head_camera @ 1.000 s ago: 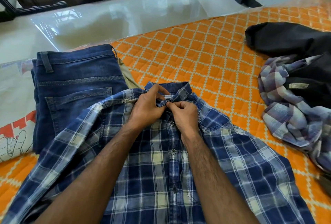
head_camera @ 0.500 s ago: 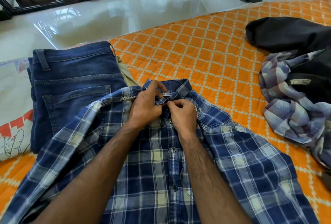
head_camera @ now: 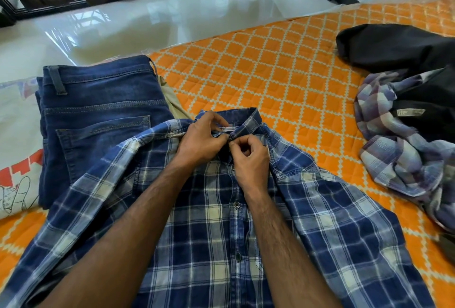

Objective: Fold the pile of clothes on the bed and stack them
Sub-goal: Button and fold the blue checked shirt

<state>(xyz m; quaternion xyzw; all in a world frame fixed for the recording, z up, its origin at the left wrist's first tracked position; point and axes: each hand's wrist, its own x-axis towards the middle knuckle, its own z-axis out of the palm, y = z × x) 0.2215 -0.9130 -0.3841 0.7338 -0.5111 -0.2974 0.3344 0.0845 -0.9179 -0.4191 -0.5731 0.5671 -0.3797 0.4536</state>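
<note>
A blue plaid shirt (head_camera: 327,229) lies spread front-up on the orange quilted bed (head_camera: 270,66), its collar pointing away from me. My left hand (head_camera: 200,141) pinches the left side of the collar at the top button. My right hand (head_camera: 250,160) pinches the placket right beside it; the fingertips of both hands meet at the collar. Folded blue jeans (head_camera: 98,115) lie at the left, partly under the shirt's sleeve, with a beige garment (head_camera: 172,103) beneath them. A pile of unfolded clothes sits at the right: a purple plaid shirt (head_camera: 394,160) and a black garment (head_camera: 394,47).
A white printed pillow (head_camera: 17,135) lies at the far left beside the jeans. Beyond the bed's far edge is a glossy white floor (head_camera: 172,12) and a dark window frame. Bare orange quilt shows between the shirt's collar and the pile.
Both hands stay at the collar; the fingers have shifted slightly as they work at the top button. The view has tilted a little.
</note>
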